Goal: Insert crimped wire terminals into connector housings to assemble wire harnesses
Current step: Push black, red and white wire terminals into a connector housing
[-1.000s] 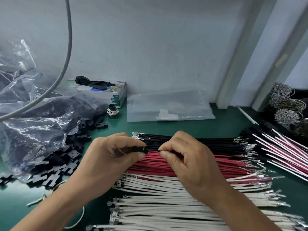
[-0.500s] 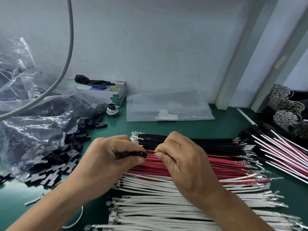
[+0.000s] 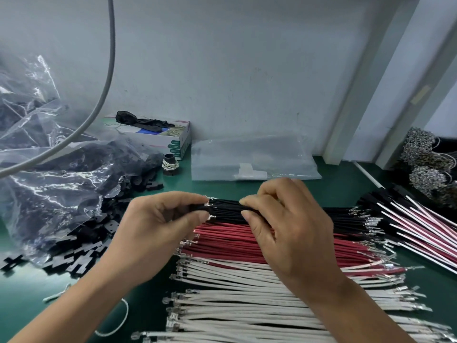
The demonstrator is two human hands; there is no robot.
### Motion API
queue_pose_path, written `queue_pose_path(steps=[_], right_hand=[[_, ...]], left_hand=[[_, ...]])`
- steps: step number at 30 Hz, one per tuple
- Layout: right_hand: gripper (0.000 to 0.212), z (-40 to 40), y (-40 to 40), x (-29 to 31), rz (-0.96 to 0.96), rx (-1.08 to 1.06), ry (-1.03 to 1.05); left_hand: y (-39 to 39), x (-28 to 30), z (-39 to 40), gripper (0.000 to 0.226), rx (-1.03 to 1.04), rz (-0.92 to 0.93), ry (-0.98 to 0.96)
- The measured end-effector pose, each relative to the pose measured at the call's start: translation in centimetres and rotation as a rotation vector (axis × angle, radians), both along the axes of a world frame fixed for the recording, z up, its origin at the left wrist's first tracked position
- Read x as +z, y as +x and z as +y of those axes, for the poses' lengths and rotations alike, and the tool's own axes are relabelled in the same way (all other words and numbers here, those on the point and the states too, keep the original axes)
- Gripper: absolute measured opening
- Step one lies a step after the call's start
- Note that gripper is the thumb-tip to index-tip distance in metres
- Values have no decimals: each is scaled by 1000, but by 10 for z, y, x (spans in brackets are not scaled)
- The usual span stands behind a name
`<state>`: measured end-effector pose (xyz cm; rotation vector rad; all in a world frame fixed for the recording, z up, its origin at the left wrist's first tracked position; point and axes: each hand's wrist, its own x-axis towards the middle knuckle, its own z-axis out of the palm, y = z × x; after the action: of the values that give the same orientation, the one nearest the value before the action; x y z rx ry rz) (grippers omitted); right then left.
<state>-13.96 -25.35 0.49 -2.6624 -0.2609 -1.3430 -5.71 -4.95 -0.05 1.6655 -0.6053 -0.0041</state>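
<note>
Head view. Compared with a second ago, both hands sit farther from me: then they worked over the red wires, now over the black wire bundle (image 3: 346, 216). My left hand (image 3: 158, 231) keeps its pinch on the small black connector housing (image 3: 199, 208), thumb below and forefinger on top. My right hand (image 3: 289, 226) pinches a black wire (image 3: 230, 207) just right of the housing, thumb and forefinger closed on it. The gap between the two pinches has widened; earlier the fingertips nearly met. I judge one insertion is being finished or a fresh wire lined up; whether the terminal is seated I cannot tell, since the fingers hide the housing mouth.

Materials. The black wires look matte and round, with bright crimped metal terminals at both ends. The red wires (image 3: 247, 243) lie in the next row nearer me, then the white wires (image 3: 247, 303), all straight and parallel. The bench (image 3: 341, 184) is smooth green matting. Loose connector housings (image 3: 81, 253), flat, black and stepped, spill from a crinkled clear plastic bag (image 3: 49, 181) at the left. Finished harnesses (image 3: 415, 226) lie at the far right. A glossy glove box (image 3: 158, 134) stands against the wall.
</note>
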Motion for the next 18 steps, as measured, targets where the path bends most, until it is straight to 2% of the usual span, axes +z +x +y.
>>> queue_pose_path(steps=[1,4,6,12,18], right_hand=[[7,1,-2,-2,26,21,-17],[11,11,-4,-11,335,67,-35],[16,14,-2,-15,459,63,-3],[8,16,3,-16,491,46,38],[10,17,1,-14,527,17,55]], left_hand=[[2,0,1,27,25,35,-44],[7,2,3,24,77,114,-118],[7,2,1,23,80,143,-129],[7,1,0,27,67,161,-146],[8,4,1,37,48,168,-167]])
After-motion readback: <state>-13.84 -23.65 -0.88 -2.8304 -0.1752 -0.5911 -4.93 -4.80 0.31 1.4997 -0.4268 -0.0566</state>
